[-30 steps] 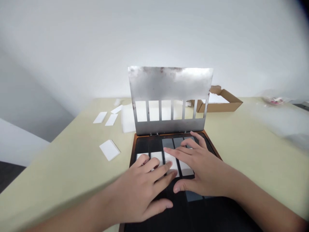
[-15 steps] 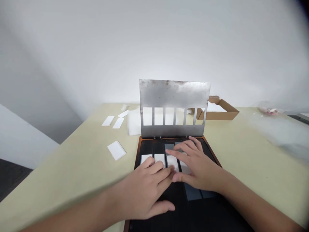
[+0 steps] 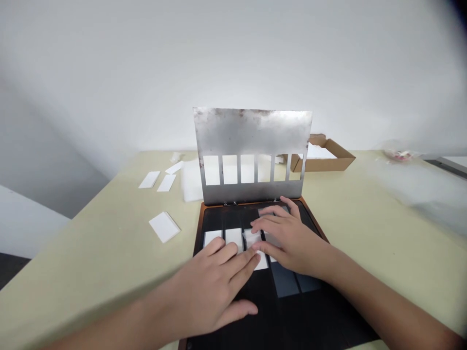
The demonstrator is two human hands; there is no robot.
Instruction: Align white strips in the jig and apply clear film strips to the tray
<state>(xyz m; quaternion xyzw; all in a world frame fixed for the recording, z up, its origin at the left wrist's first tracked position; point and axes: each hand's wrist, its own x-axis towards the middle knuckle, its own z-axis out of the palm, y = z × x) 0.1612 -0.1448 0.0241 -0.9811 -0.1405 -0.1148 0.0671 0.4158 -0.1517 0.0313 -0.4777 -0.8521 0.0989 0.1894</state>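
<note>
A black tray with a brown rim (image 3: 199, 221) lies on the table before me, and its metal lid (image 3: 251, 133) with several rectangular windows stands upright at the back. White cards (image 3: 233, 238) lie side by side in the tray's slots. My left hand (image 3: 215, 291) rests flat on the tray, fingers stretched toward the cards. My right hand (image 3: 288, 240) lies over the cards to the right; its thumb and fingers touch a card that sits slightly lifted and askew.
Loose white cards (image 3: 164, 226) lie on the beige table (image 3: 365, 218) to the left, with two more (image 3: 157, 181) and a white stack (image 3: 191, 182) farther back. An open cardboard box (image 3: 328, 154) stands behind the lid at the right. A blurred object sits at far right.
My right hand has drawn back and curled its fingers onto a card, which now sits askew. My left hand stays in place. The view shifted slightly.
</note>
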